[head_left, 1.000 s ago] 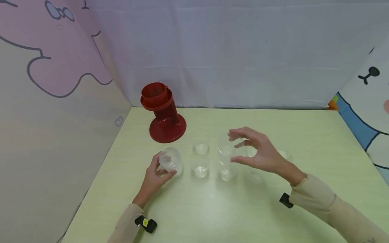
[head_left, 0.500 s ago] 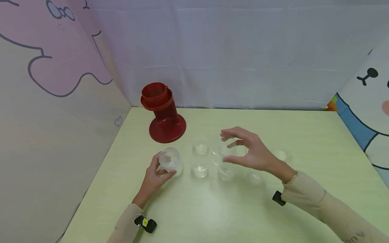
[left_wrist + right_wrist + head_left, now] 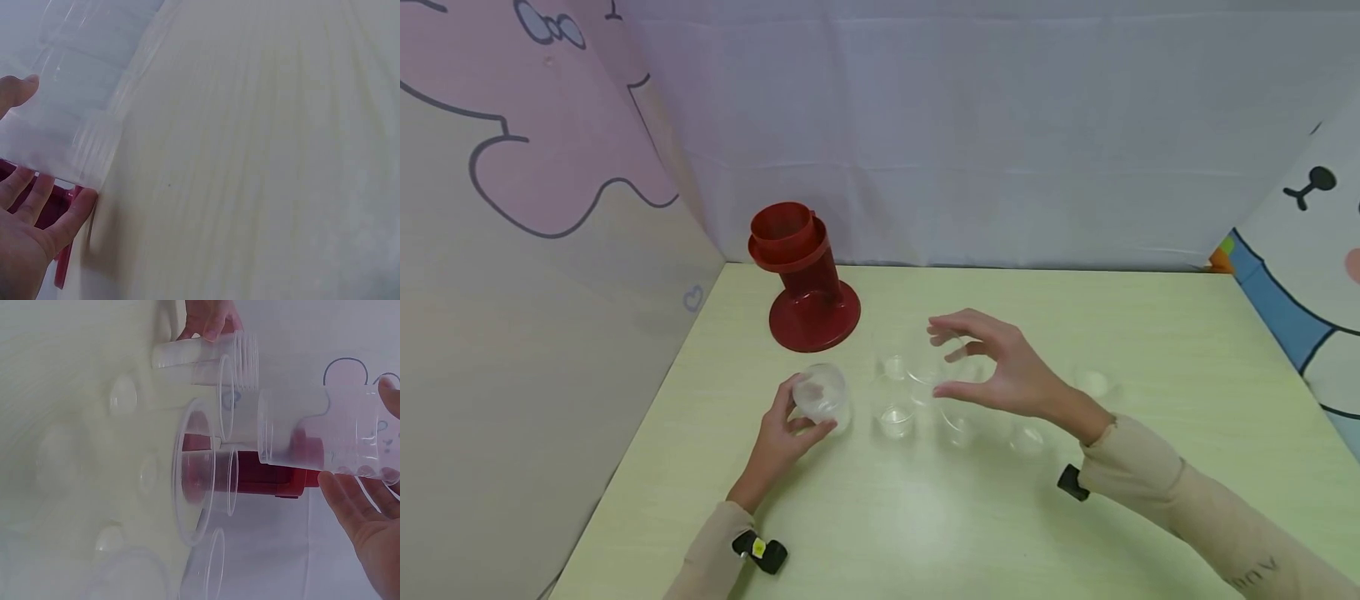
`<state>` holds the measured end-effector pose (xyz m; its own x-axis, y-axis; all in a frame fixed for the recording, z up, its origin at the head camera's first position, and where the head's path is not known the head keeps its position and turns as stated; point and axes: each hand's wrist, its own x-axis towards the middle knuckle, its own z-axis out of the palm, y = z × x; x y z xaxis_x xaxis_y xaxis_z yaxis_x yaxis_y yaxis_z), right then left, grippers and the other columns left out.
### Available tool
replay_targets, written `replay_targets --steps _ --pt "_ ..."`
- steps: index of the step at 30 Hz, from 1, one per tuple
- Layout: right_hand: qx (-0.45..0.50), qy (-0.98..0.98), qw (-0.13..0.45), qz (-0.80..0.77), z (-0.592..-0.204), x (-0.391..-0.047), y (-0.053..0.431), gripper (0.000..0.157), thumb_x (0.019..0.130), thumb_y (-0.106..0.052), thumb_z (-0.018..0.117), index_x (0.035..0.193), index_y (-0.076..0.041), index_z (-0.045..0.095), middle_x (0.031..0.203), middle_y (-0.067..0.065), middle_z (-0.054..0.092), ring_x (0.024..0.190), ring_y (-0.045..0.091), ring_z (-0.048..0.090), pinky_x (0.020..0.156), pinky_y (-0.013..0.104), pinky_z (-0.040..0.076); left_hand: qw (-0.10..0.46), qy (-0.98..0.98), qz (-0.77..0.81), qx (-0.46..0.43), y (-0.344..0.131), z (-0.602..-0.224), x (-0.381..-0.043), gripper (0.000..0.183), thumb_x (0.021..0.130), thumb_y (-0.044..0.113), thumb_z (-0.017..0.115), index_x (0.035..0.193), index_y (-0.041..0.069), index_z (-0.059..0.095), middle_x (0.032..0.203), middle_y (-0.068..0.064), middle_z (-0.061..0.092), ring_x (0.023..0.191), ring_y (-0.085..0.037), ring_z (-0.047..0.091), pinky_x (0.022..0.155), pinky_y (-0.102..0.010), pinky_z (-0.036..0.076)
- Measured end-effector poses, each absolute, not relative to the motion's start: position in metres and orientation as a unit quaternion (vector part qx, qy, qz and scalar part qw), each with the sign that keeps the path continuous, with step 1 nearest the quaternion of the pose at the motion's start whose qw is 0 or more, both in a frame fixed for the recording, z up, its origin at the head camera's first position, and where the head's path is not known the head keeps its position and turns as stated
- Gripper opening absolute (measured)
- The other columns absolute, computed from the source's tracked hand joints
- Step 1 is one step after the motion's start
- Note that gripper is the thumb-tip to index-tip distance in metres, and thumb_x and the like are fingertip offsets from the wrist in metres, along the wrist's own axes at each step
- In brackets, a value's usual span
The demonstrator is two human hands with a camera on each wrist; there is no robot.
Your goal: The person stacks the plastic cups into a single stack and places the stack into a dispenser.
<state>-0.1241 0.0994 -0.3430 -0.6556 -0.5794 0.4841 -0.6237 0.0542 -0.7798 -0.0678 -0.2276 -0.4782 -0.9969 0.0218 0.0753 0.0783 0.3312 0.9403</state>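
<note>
In the head view my left hand (image 3: pixel 778 446) grips a nested stack of clear plastic cups (image 3: pixel 822 393) at the table's left. The left wrist view shows its thumb on one side of the stack and fingers on the other. My right hand (image 3: pixel 988 367) holds a clear plastic cup (image 3: pixel 319 428) between thumb and fingers, raised over the standing cups; whether others are nested with it I cannot tell. Below it, several clear cups (image 3: pixel 896 421) stand spread in two rough rows, with wide open rims (image 3: pixel 195 534) in the right wrist view.
A dark red stand (image 3: pixel 812 312) with a round base and cup-like top stands at the back left. The pale wooden table (image 3: pixel 887 533) reaches a white cloth backdrop (image 3: pixel 1000 150). Printed cartoon walls (image 3: pixel 587 350) flank both sides.
My right hand has moved left with its clear cup, over the middle standing cups. My left hand and its stack stay in place.
</note>
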Motion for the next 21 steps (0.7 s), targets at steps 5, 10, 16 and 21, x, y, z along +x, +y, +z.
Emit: replay_targets --steps 5,10,16,21 --pt "0.419 -0.723 0.021 0.548 -0.326 -0.115 0.092 0.069 0.064 0.006 0.083 0.126 0.006 0.052 0.118 0.015 0.058 0.103 0.029 0.058 0.077 0.047 0.055 0.023 -0.817 -0.576 -0.031 -0.228 -0.479 -0.068 0.077 0.077 0.026 0.080 0.138 0.027 0.034 0.137 -0.002 0.045 0.119 -0.027 0.050 0.084 -0.037 0.053" --pt "0.419 -0.724 0.022 0.547 -0.315 -0.111 0.085 0.067 0.064 0.008 0.082 0.124 0.009 0.052 0.116 0.017 0.058 0.102 0.032 0.058 0.077 0.046 0.055 0.024 -0.816 -0.577 -0.032 -0.227 -0.477 -0.068 0.077 0.076 0.026 0.081 0.138 0.026 0.034 0.137 -0.002 0.045 0.120 -0.026 0.049 0.084 -0.038 0.053" --pt "0.412 -0.727 0.013 0.550 -0.313 -0.113 0.076 0.066 0.066 0.005 0.083 0.124 0.007 0.052 0.116 0.016 0.059 0.102 0.027 0.059 0.078 0.045 0.055 0.019 -0.814 -0.579 -0.027 -0.226 -0.476 -0.068 0.078 0.076 0.024 0.081 0.138 0.025 0.034 0.137 -0.004 0.045 0.118 -0.027 0.051 0.084 -0.037 0.054" --pt "0.409 -0.726 0.006 0.553 -0.314 -0.115 0.069 0.065 0.067 0.003 0.083 0.124 0.006 0.053 0.116 0.015 0.059 0.102 0.026 0.059 0.078 0.044 0.055 0.016 -0.819 -0.573 -0.022 -0.227 -0.476 -0.068 0.077 0.076 0.028 0.080 0.138 0.027 0.034 0.137 -0.001 0.045 0.120 -0.026 0.049 0.085 -0.037 0.053"
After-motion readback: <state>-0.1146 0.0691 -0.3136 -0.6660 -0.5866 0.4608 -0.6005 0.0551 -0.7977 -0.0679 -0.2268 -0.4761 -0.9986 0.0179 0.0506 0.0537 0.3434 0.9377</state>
